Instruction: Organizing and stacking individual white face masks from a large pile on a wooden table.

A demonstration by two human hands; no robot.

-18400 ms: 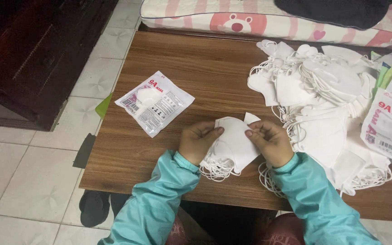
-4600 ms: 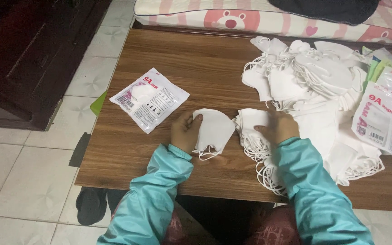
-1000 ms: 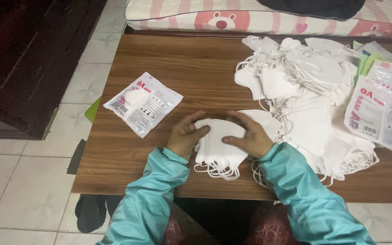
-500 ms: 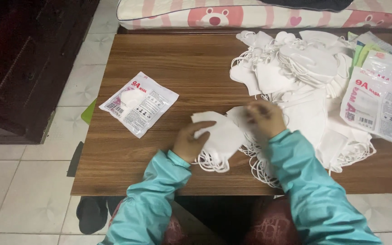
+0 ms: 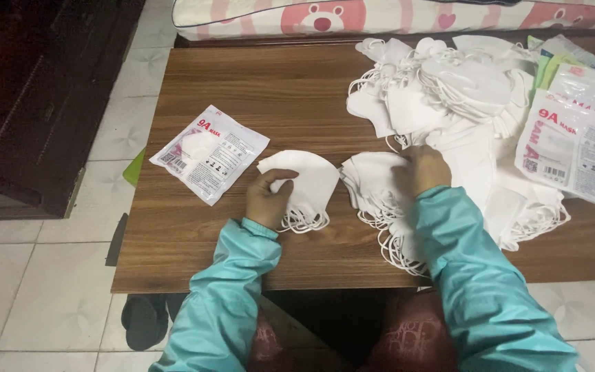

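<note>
1. Masks are being handled on a brown wooden surface (image 5: 263, 83), seen from above by the head camera.
2. A small stack of folded white masks (image 5: 304, 182) is gripped by the left hand (image 5: 266, 200); the thumb lies across its lower left part, and the remaining fingers are tucked underneath, out of sight.
3. White ear loops (image 5: 304, 222) are seen hanging out of that stack at its lower edge, resting on the surface.
4. A second, fanned bundle of white masks (image 5: 373, 180) is lain just to the right of the held stack, close to it but apart.
5. The right hand (image 5: 421, 169) is laid on the right part of that bundle, knuckles up, fingers curled down onto the masks; whether anything is pinched cannot be told.
6. A large loose heap of white masks (image 5: 449, 89) is spread beyond the right hand, towards the far right of the surface.
7. A sealed mask packet (image 5: 209, 153) is lain flat to the left of the held stack, apart from it.
8. Further packets (image 5: 576, 148) are overlapped on the heap at the right edge.
9. Both forearms are covered by teal sleeves (image 5: 232, 289).
</note>
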